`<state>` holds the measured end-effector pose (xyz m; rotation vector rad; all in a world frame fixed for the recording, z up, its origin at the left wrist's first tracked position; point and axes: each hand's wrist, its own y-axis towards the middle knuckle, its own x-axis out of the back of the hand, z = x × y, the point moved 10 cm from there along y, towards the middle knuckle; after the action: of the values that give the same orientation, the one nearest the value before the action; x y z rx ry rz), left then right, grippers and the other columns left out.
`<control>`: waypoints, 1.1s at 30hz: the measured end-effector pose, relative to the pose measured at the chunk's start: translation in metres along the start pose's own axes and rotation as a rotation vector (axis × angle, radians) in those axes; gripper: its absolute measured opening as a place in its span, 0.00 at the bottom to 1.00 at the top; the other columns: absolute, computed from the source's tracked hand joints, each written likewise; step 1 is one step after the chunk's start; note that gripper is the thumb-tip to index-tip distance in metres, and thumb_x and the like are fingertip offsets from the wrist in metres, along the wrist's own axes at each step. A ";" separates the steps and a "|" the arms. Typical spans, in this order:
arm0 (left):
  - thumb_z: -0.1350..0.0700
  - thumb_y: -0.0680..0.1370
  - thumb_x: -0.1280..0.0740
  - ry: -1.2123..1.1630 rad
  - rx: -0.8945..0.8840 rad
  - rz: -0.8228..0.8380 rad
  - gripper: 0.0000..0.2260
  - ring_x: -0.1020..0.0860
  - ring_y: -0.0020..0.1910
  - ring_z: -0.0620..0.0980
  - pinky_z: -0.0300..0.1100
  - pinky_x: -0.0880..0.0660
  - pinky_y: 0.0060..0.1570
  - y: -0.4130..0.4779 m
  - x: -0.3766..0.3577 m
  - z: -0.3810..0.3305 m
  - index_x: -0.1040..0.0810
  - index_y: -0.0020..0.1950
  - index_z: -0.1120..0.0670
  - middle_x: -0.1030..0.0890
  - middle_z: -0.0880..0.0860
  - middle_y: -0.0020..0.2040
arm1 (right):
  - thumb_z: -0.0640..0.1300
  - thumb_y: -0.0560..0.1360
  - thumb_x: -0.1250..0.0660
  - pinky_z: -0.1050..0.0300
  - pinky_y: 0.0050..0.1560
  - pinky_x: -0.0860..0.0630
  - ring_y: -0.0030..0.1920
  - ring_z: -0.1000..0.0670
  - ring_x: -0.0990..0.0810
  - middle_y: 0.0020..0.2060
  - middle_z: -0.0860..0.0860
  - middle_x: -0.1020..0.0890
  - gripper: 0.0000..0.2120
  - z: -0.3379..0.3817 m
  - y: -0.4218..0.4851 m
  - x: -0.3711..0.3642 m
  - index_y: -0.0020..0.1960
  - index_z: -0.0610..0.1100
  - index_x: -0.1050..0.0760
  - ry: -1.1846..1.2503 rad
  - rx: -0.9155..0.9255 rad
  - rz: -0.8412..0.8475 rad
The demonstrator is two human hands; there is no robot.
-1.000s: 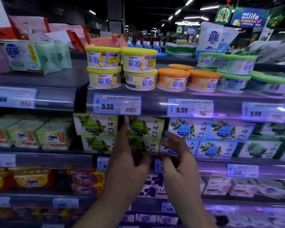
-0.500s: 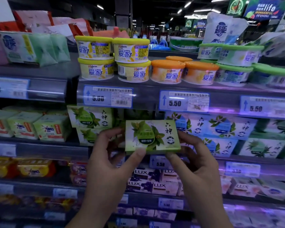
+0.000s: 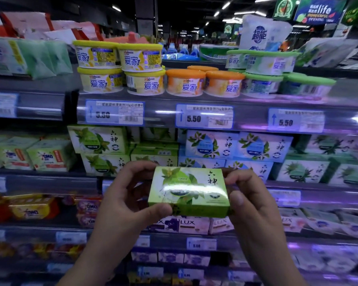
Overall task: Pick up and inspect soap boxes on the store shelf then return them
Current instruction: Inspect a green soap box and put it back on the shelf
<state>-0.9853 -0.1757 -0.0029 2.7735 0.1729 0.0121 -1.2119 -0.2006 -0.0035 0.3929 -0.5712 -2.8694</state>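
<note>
Two hands hold one green soap box [image 3: 188, 190] between them, out in front of the shelf and clear of it. The left hand [image 3: 120, 205] pinches the box's left end, thumb under the near lower corner and fingers curled behind the top edge. The right hand [image 3: 254, 203] takes the right end the same way, thumb on the front face near the corner. Both grips are narrow and closed on the box, which is tilted so its printed face leans up toward the camera, with glare from the lights across the middle.

To inspect it well, I would tip the box a little to move that glare off the print, then turn it over with the fingertips on the ends so no face is covered. A light pinch should do; the carton looks thin and a hard squeeze could dent it.

Just behind the box, the stack of matching green boxes [image 3: 99, 139] shows an open slot [image 3: 153, 134] in its upper row. That is likely where this one belongs, so it should go back face out and square with its neighbours. To the right stand blue boxes [image 3: 236, 144], and on the shelf above, yellow-lidded tubs [image 3: 120, 67].
</note>
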 end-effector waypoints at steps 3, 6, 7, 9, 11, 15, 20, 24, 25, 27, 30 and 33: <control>0.46 0.67 0.17 -0.039 -0.015 0.047 0.30 0.16 0.60 0.50 0.41 0.16 0.51 -0.002 -0.008 -0.003 0.22 0.67 0.42 0.16 0.46 0.62 | 0.58 0.68 0.19 0.56 0.45 0.21 0.47 0.46 0.18 0.47 0.48 0.16 0.21 0.004 -0.004 0.001 0.53 0.51 0.23 -0.019 -0.005 -0.003; 0.50 0.71 0.21 0.031 -0.002 0.049 0.29 0.16 0.58 0.40 0.31 0.19 0.48 -0.002 -0.011 0.002 0.24 0.70 0.33 0.16 0.38 0.61 | 0.48 0.70 0.22 0.61 0.49 0.18 0.53 0.50 0.13 0.55 0.51 0.13 0.20 0.011 -0.007 0.002 0.59 0.54 0.23 -0.110 0.026 -0.024; 0.50 0.70 0.23 0.028 0.021 0.038 0.29 0.15 0.56 0.40 0.29 0.19 0.47 -0.002 -0.012 0.008 0.24 0.69 0.33 0.14 0.40 0.59 | 0.46 0.70 0.22 0.61 0.50 0.17 0.54 0.49 0.13 0.57 0.51 0.14 0.20 0.015 -0.008 0.002 0.60 0.55 0.23 -0.140 0.048 -0.025; 0.53 0.70 0.24 -0.016 0.066 0.033 0.24 0.14 0.56 0.45 0.31 0.19 0.49 -0.003 -0.016 0.020 0.19 0.65 0.40 0.12 0.46 0.56 | 0.40 0.71 0.23 0.59 0.53 0.17 0.56 0.49 0.14 0.58 0.49 0.14 0.21 0.024 -0.011 -0.001 0.61 0.56 0.21 -0.186 0.109 -0.016; 0.55 0.70 0.25 -0.053 0.102 0.042 0.19 0.14 0.57 0.48 0.38 0.18 0.53 -0.005 -0.025 0.030 0.15 0.61 0.46 0.11 0.49 0.55 | 0.40 0.70 0.23 0.60 0.56 0.18 0.59 0.48 0.15 0.58 0.49 0.14 0.22 0.034 -0.014 -0.008 0.61 0.57 0.19 -0.221 0.176 0.012; 0.54 0.71 0.25 -0.067 0.100 0.037 0.18 0.14 0.57 0.48 0.42 0.18 0.54 -0.009 -0.033 0.030 0.15 0.60 0.43 0.11 0.49 0.55 | 0.40 0.70 0.25 0.61 0.56 0.19 0.59 0.48 0.15 0.57 0.50 0.14 0.21 0.041 -0.018 -0.015 0.61 0.56 0.18 -0.227 0.217 0.039; 0.51 0.70 0.22 0.020 -0.145 -0.096 0.26 0.15 0.57 0.45 0.34 0.19 0.52 -0.017 -0.015 -0.011 0.19 0.66 0.37 0.13 0.45 0.57 | 0.31 0.73 0.31 0.66 0.47 0.20 0.51 0.54 0.14 0.53 0.50 0.12 0.21 0.030 -0.015 0.003 0.53 0.57 0.21 -0.195 0.138 -0.055; 0.45 0.68 0.20 0.161 -0.293 -0.152 0.34 0.16 0.57 0.49 0.36 0.21 0.56 -0.024 -0.014 -0.033 0.29 0.72 0.36 0.14 0.45 0.54 | 0.29 0.78 0.31 0.63 0.46 0.18 0.48 0.52 0.14 0.52 0.48 0.11 0.18 -0.001 -0.011 0.012 0.55 0.53 0.23 -0.132 -0.030 -0.068; 0.43 0.68 0.20 0.172 -0.316 -0.150 0.35 0.16 0.57 0.49 0.37 0.21 0.56 -0.026 -0.016 -0.037 0.30 0.72 0.36 0.14 0.45 0.54 | 0.29 0.78 0.32 0.62 0.49 0.18 0.51 0.50 0.13 0.52 0.47 0.11 0.18 -0.008 -0.011 0.012 0.56 0.51 0.24 -0.094 -0.067 -0.067; 0.40 0.68 0.20 0.180 -0.351 -0.145 0.36 0.17 0.57 0.50 0.40 0.22 0.56 -0.029 -0.021 -0.042 0.31 0.72 0.36 0.14 0.45 0.53 | 0.31 0.77 0.30 0.62 0.51 0.18 0.56 0.47 0.13 0.52 0.45 0.11 0.16 -0.021 -0.012 0.008 0.58 0.49 0.24 -0.001 -0.138 -0.056; 0.40 0.68 0.20 0.182 -0.320 -0.177 0.35 0.16 0.54 0.49 0.39 0.20 0.52 -0.028 -0.019 -0.046 0.31 0.72 0.35 0.14 0.46 0.51 | 0.34 0.75 0.26 0.59 0.50 0.17 0.57 0.44 0.13 0.54 0.43 0.11 0.18 -0.031 -0.013 0.004 0.55 0.55 0.20 0.076 -0.200 -0.051; 0.40 0.74 0.25 0.149 -0.193 -0.277 0.21 0.15 0.46 0.45 0.35 0.18 0.43 -0.021 0.000 -0.034 0.22 0.66 0.34 0.14 0.47 0.46 | 0.49 0.68 0.19 0.57 0.47 0.17 0.55 0.44 0.13 0.57 0.46 0.13 0.21 -0.022 -0.012 0.006 0.59 0.57 0.19 0.059 -0.166 -0.077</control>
<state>-0.9893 -0.1442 0.0220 2.5340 0.5622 0.1567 -1.2131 -0.1989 -0.0288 0.4796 -0.3112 -2.9386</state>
